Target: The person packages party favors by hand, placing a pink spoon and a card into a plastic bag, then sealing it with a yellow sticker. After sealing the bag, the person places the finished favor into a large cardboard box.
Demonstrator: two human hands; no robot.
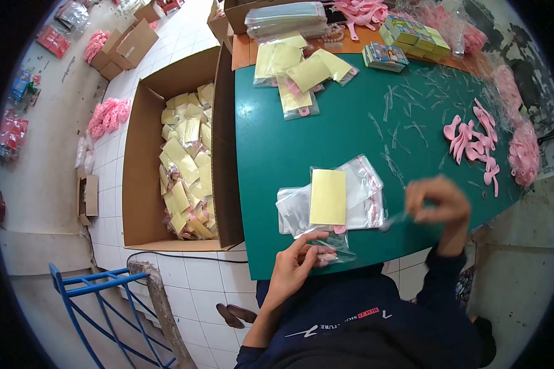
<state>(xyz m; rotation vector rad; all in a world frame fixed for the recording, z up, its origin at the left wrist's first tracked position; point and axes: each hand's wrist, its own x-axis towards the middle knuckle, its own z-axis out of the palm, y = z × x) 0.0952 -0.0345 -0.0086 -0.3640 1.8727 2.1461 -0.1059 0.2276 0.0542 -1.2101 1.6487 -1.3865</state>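
Pinching clear bag, left hand, right hand blurred (grip unclear), shirt lettering "TURE"

Dark navy shirt bears white letters ending "TURE" and a small red patch, apparently "BOLD".

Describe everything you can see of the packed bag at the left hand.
The packed bag is clear, glossy plastic, lying over the loose clear bags on the green table. A plain pale-yellow card fills most of it; a bit of pink shows at the card's near right corner. The left hand holds its wrinkled near end, fingertips showing through the film. Whether it is sealed is unclear.
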